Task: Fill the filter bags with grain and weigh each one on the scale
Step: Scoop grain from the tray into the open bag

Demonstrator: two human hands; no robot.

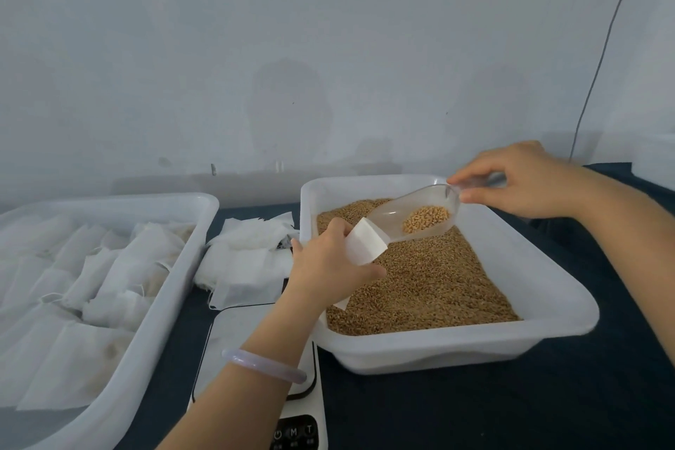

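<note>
My left hand grips a white filter bag and holds its mouth up over the grain. My right hand pinches the handle of a clear plastic scoop, whose tip points into the bag's mouth. A small heap of grain sits in the scoop's bowl. Both hover above a white tray full of brown grain. The white scale lies below my left forearm, with its buttons at the bottom edge.
A second white tray at the left holds several filled filter bags. A pile of empty filter bags lies between the two trays on the dark cloth. A grey wall stands close behind, with a cable hanging at right.
</note>
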